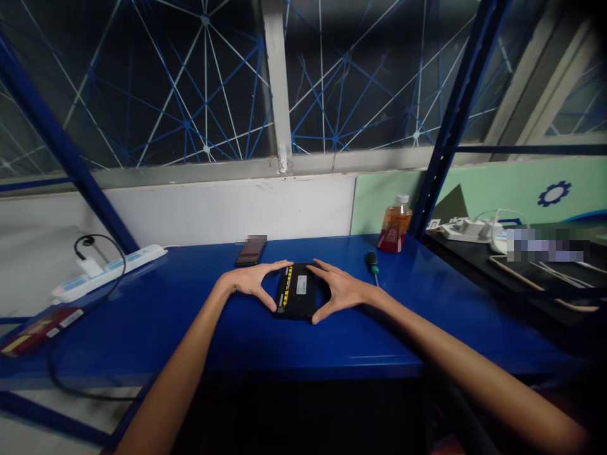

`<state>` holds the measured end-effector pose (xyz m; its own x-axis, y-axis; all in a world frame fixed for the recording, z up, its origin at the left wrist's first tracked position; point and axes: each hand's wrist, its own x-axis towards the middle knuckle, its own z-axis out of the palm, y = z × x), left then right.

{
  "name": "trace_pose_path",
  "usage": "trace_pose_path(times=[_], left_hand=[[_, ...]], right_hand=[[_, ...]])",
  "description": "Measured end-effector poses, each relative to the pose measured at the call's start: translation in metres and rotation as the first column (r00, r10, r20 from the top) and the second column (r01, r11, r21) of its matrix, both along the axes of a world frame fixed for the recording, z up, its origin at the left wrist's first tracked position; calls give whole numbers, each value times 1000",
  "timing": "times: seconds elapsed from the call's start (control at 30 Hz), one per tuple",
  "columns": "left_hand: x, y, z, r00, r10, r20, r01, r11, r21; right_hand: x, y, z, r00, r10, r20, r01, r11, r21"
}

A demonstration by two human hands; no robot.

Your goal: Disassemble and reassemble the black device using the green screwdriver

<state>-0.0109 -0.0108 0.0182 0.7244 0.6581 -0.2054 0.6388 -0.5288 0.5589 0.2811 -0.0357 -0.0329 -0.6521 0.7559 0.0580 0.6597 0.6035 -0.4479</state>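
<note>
A flat black router [303, 297] with a row of yellow ports along its left side and a white label on its upper face lies on the blue table. My left hand [251, 281] grips its left side, thumb at the near corner and fingertips at the far corner. On the opposite side, my right hand [339, 291] holds the far and near right corners the same way. Both palms stay apart from the casing. Beyond my left hand is a dark phone [252, 250]. A screwdriver [373, 265] with a black and green handle lies past my right hand.
A white power strip [111, 272] with a black cable runs along the left side, near a red box [42, 330]. A drink bottle [395, 224] stands at the back right, beside a blue rack post [443, 145]. Chargers and cables cover a black surface [474, 253] farther right.
</note>
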Motion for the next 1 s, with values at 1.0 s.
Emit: trace_pose_path(times=[1.0], left_hand=[[16, -3, -8, 999, -27, -27, 29, 995, 91]], right_hand=[[-1, -6, 18, 998, 63, 21, -62, 997, -51]])
